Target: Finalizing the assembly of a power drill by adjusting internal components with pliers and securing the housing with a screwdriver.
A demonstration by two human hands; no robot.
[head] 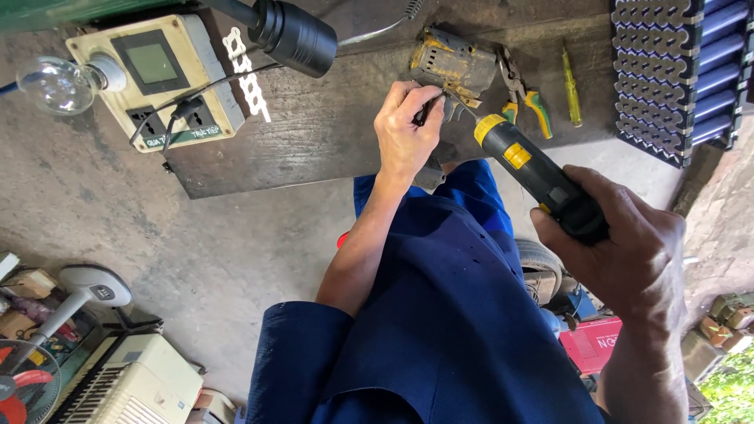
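Fingers: left hand (404, 129) pinches a thin dark part against the drill body (452, 67), thumb and forefinger closed on it; right hand (628, 251) is wrapped tight round the black grip of a screwdriver (526, 169).
Screwdriver: black and yellow, slanting up from the right hand, its tip meeting the drill body just beside the left fingertips.
Drill body: worn, yellow and grey, lying on the board (314, 133) near its far edge, its lower end hanging over the board's near edge above the blue lap.
Board edge: the near edge runs just below the left hand; beyond it, bare concrete floor (196, 243) spreads wide on the side away from the right hand.
Pliers: pliers (522, 98) with green and orange handles lie touching the drill body's side, towards the battery pack.
Tester: a slim yellow tester (572, 86) lies well apart from the drill body, between the pliers and the battery pack.
Battery pack: a blue battery pack (683, 71) with a black holder closes off the board's end beyond the tester.
Socket box: a cream socket box (157, 82) with a screen, plug and bulb (55, 85) sits at the board's opposite end, well apart from the drill body.
Black cylinder: a black cylinder (294, 35) hangs between the socket box and the drill body, with open board below it.
Floor clutter: a fan (23, 385) and a white casing (133, 381) crowd the floor corner farthest from the drill body.
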